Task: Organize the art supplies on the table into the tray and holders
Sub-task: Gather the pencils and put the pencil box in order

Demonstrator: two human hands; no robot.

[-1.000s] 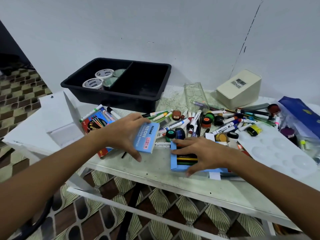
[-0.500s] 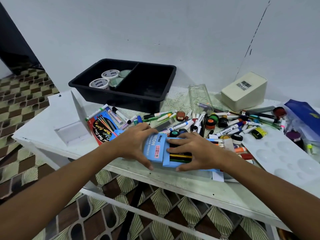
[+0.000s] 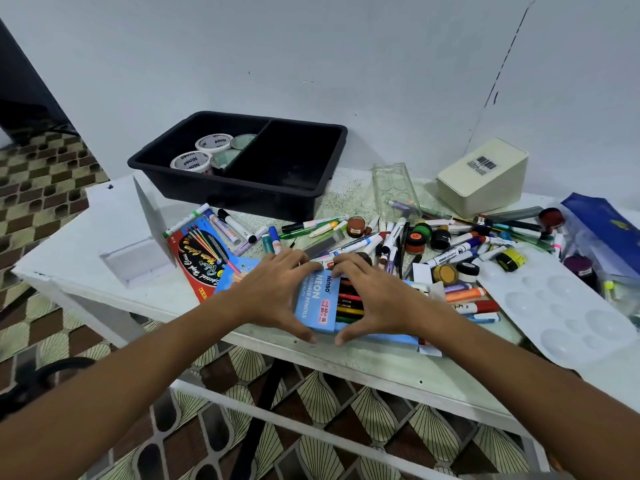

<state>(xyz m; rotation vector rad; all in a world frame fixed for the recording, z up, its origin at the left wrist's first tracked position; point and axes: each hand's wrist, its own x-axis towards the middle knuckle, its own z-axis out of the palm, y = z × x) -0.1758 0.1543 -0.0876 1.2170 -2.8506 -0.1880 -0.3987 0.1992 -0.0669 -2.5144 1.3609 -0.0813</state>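
Both hands, left hand (image 3: 273,296) and right hand (image 3: 372,296), around the blue pencil box (image 3: 317,301)

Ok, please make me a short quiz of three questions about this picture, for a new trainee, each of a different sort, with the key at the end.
1. True or false: the right compartment of the black tray already holds rolls of tape.
2. Multiple choice: what do the left hand and right hand hold together? A) the white paint palette B) the blue pencil box C) the beige holder
3. Fill in: the red pencil pack lies to the ___ of the blue box, as the person sees it.

Key: 1 false, the rolls are in the left compartment; 2 B; 3 left.
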